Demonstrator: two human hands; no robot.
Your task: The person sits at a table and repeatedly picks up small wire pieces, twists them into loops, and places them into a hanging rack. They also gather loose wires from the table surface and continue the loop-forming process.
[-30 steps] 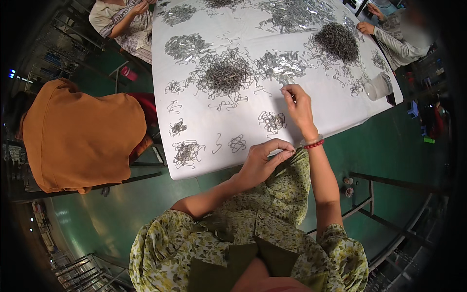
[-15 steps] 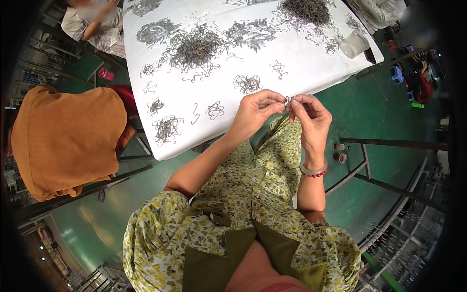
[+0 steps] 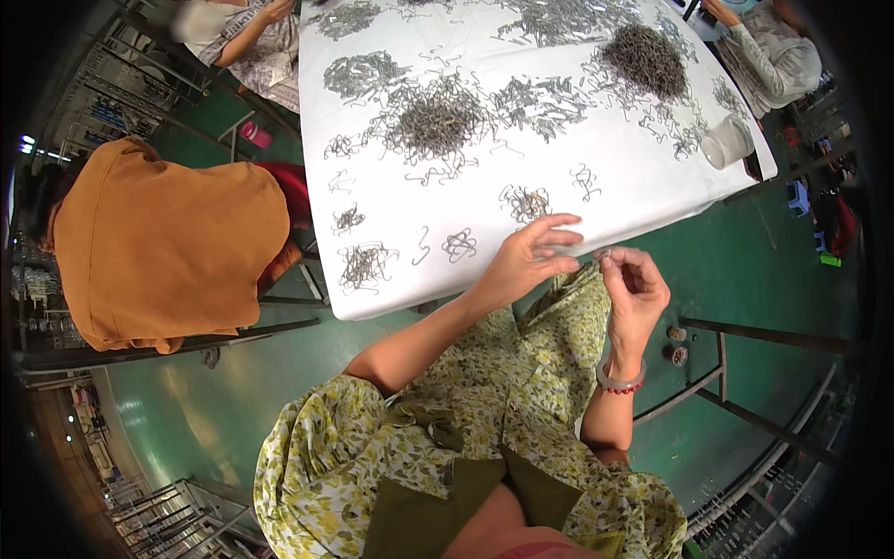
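Above the table's near edge my left hand [image 3: 533,261] is open, its fingers spread and nothing visible in them. To its right my right hand [image 3: 637,293] is closed in a pinch, thumb against forefinger. A small grey metal piece [image 3: 604,253] shows at those fingertips, too small to make out its shape. Just beyond my left hand lies a small pile of bent metal hooks [image 3: 527,202]. More S-shaped hooks [image 3: 458,246] lie to the left, with a larger cluster [image 3: 364,267] near the table corner.
The white-covered table [image 3: 391,296] bears a big heap of hooks [image 3: 436,126], flat grey strips [image 3: 545,104] and another dark heap [image 3: 644,61]. A translucent cup [image 3: 727,143] stands near the right edge. A person in an orange-brown top [image 3: 172,247] sits at left; two others work across the table.
My hands have come apart: the left has let go of the small metal piece and spread its fingers, while the right keeps its pinch. The whole view has shifted.
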